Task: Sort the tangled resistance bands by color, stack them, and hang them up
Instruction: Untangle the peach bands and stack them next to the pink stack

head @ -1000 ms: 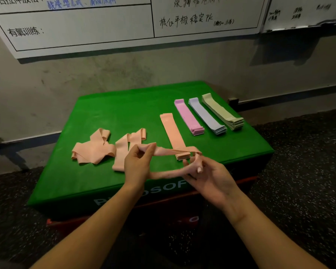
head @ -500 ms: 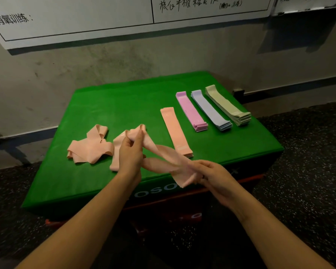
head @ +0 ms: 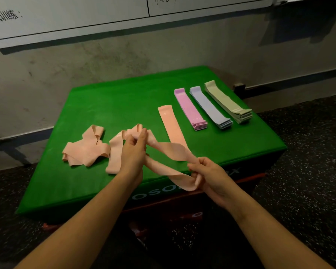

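A twisted peach band point(head: 171, 154) stretches between my hands above the near edge of the green box point(head: 109, 105). My left hand point(head: 133, 152) pinches its upper end, my right hand point(head: 208, 174) grips its lower end. A flat peach band point(head: 172, 127) lies straight on the box just behind. To the left lie a loose peach band point(head: 114, 150), partly hidden by my left hand, and a tangled peach heap point(head: 85, 150). At the right stand neat stacks: pink point(head: 190, 109), lilac-blue point(head: 210, 107) and pale green point(head: 228, 102).
The green box sits on a red base point(head: 182, 200) against a grey concrete wall point(head: 124, 61). A whiteboard point(head: 85, 16) with writing hangs above. Dark speckled floor point(head: 308, 171) surrounds the box.
The held band has gone from a taut loop to a looser twisted shape. My left hand rose towards the loose band, my right hand moved right and lower. The camera view shifted down.
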### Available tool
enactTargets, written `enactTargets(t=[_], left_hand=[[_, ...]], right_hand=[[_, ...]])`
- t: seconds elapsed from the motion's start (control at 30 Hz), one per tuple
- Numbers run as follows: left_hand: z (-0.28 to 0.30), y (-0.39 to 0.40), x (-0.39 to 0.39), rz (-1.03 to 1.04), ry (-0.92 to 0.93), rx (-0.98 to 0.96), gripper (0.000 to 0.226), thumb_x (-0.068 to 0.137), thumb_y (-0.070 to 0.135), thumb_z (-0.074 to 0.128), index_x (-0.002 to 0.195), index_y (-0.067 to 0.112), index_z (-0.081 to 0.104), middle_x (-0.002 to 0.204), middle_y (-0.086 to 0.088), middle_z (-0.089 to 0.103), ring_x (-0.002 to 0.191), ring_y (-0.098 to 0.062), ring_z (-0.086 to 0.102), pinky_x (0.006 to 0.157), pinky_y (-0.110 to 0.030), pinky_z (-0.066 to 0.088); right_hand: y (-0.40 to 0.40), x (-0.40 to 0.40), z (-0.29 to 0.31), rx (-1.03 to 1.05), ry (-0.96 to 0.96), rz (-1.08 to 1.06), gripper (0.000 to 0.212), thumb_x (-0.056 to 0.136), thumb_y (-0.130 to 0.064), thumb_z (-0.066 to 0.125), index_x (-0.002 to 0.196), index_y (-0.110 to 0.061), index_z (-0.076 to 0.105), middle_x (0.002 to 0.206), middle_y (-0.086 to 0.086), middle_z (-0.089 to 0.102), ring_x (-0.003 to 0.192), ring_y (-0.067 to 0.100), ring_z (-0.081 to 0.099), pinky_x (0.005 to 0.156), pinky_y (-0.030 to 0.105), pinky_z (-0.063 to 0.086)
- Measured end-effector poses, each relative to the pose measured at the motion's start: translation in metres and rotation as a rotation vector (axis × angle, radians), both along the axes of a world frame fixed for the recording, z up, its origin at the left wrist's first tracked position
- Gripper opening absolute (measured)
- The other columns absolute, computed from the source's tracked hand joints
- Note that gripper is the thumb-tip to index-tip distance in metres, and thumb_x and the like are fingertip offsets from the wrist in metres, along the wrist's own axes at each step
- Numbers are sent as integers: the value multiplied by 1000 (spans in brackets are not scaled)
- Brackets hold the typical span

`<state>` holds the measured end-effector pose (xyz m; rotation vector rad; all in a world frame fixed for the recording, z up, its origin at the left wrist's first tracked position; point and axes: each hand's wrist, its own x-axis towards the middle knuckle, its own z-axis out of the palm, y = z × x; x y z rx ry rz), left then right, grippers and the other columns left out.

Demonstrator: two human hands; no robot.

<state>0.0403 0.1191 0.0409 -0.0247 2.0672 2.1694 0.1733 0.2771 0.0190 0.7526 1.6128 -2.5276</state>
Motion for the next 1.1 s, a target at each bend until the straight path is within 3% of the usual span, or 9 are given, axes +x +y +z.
enactTargets(t=[0.17,0.27,0.43,0.53,0.6,0.73,0.87,1.0,1.1], left_hand=[[-1,-3,-5,14,-4,9,34,99,39,56,115,11,64,107,3,69,99,-4,60,78,-25,45],[-6,-4,-5,16,-3,-21,31,99,37,57,113,10,64,105,3,68,94,0,57,77,-23,43],[-12,-6,-2,17,-8,-89,35,98,38,58,107,4,63,98,-2,64,87,-9,54,75,-27,43],[-11,-6,-1,-2,-6,-83,39,96,41,61,106,3,62,106,-19,66,92,-18,58,87,-39,49],[-8,-6,-2,-3,-20,-38,42,96,43,61,112,4,63,111,-22,66,98,-19,61,96,-46,49],[1,-4,-3,13,-3,-26,38,99,43,55,113,8,63,102,-3,68,95,-8,60,77,-28,44],[3,-2,-2,9,15,-38,36,101,40,52,113,7,62,94,5,62,86,-6,53,72,-28,39],[3,-4,-1,7,26,-49,38,100,41,53,113,7,62,98,3,64,89,-8,55,72,-27,41],[-1,-7,-3,-1,14,-49,30,100,41,54,108,13,63,104,1,67,97,-8,58,77,-25,44]], right_hand=[[12,4,-2,-90,63,-114,12,82,-10,72,94,-8,68,82,2,71,75,14,69,79,36,57],[12,4,2,-320,82,-106,23,78,-19,73,98,-7,76,75,2,68,72,15,66,76,36,58],[11,8,9,-591,190,-59,30,95,-27,53,93,-8,77,91,10,71,99,24,66,101,59,46],[5,7,11,-519,196,8,33,93,-26,50,109,-4,68,116,14,69,119,26,58,108,57,41],[3,5,13,-423,177,-11,35,91,-24,49,113,-3,65,99,8,70,104,19,59,99,44,49],[5,4,15,-366,135,-39,31,98,-28,40,93,-7,63,71,2,51,69,14,50,76,34,47],[3,7,12,-273,122,0,39,90,-36,66,112,-7,54,65,-2,38,57,10,42,72,32,48],[-3,11,8,-11,85,12,25,89,-3,66,108,-4,50,99,11,59,74,15,63,69,28,56],[-1,12,5,46,125,-29,23,81,-19,71,98,-5,62,99,9,68,90,22,65,81,35,58]])
